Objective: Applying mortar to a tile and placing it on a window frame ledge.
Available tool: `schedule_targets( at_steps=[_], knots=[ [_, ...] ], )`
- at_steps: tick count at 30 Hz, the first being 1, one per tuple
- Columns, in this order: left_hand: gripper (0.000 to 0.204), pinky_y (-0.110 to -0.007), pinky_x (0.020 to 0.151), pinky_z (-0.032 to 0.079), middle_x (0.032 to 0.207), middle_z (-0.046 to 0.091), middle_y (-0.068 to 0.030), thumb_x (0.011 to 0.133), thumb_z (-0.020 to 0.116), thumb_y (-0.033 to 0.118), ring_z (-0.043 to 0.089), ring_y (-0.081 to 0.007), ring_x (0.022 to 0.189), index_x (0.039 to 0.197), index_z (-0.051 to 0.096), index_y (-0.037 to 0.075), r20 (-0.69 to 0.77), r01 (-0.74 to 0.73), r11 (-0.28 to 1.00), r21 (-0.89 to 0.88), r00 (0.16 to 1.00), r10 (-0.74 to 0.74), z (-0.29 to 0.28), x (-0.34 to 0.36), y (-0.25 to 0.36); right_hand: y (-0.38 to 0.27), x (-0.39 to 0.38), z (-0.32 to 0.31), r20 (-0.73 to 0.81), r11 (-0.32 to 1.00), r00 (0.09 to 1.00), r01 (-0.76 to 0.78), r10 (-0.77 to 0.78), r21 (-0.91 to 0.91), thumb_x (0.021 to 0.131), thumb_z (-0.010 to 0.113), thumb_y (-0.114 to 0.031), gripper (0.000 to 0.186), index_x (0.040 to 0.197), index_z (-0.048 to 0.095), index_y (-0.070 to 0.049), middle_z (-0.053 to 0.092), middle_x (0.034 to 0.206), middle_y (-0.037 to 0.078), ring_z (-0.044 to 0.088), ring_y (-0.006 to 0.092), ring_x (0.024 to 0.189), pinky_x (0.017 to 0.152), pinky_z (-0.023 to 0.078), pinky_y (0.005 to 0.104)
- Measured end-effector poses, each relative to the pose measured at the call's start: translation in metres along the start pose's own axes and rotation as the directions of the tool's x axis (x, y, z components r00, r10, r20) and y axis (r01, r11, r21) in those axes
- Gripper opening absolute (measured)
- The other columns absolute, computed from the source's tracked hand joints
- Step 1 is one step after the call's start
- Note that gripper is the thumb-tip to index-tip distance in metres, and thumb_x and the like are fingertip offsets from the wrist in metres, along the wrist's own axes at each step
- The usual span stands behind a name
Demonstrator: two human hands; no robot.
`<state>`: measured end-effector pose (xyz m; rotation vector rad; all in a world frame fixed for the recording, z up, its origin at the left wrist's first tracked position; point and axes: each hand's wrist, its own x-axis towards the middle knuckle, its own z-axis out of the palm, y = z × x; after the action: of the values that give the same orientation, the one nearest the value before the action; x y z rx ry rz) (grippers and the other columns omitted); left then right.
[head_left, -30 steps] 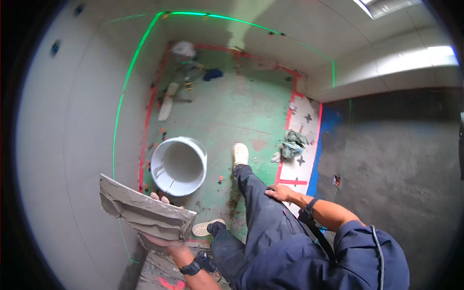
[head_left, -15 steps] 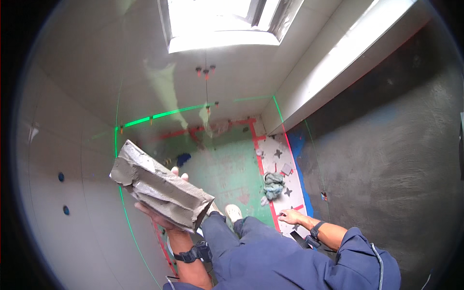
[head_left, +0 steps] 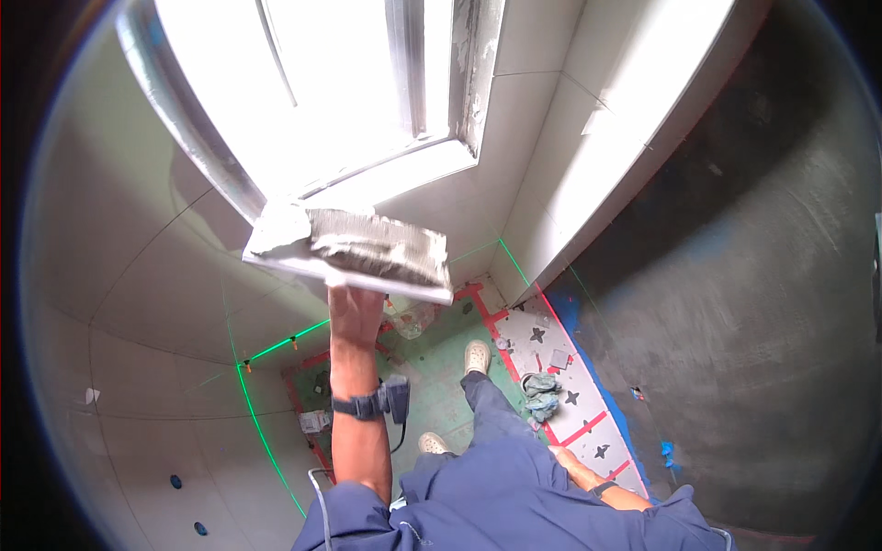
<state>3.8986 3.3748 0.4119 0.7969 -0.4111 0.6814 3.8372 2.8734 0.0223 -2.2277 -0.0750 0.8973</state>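
Left of centre, the left hand (head_left: 355, 308) grips a panel (head_left: 294, 267) carrying grey mortar (head_left: 386, 250), bright window (head_left: 340, 83) above. Lower right, the right hand (head_left: 574, 466) is partly hidden, its grip unclear.

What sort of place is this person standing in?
Probably a room under construction or renovation: a green laser line crosses the walls, red tape marks the floor, and the person's left hand holds up a paste-coated slab.

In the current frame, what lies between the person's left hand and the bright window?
A pale slab bearing grey paste lies between the left hand and the bright window, as the head view shows.
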Motion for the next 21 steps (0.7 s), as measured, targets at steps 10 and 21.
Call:
schedule_targets(
  at_steps=[10, 21],
  knots=[
    [0.092, -0.047, 0.107, 0.044, 0.136, 0.044, -0.0161, 0.076, 0.079, 0.0, 0.056, -0.0253, 0.117, 0.151, 0.025, 0.005, -0.164, -0.12, 0.979, 0.165, 0.975, 0.147, 0.089, 0.035, 0.033, -0.075, -0.061, -0.131, -0.218, 0.954, 0.953, 0.25, -0.212, 0.164, 0.095, 0.06, -0.016, 0.025, 0.115, 0.067, -0.004, 0.072, 0.094, 0.009, 0.07, 0.017, 0.078, 0.072, 0.056, 0.0323],
    [0.083, -0.041, 0.114, 0.034, 0.134, 0.051, -0.0124, 0.073, 0.086, 0.007, 0.048, -0.0248, 0.129, 0.141, 0.04, 0.001, -0.064, 0.039, 0.902, 0.43, 0.998, -0.013, 0.056, 0.104, 0.073, -0.127, -0.114, -0.051, -0.222, 0.982, 0.975, 0.062, -0.022, 0.177, 0.095, 0.065, -0.017, 0.029, 0.118, 0.066, -0.001, 0.072, 0.105, 0.013, 0.071, 0.0211, 0.09, 0.082, 0.056, 0.0344]
  ],
)
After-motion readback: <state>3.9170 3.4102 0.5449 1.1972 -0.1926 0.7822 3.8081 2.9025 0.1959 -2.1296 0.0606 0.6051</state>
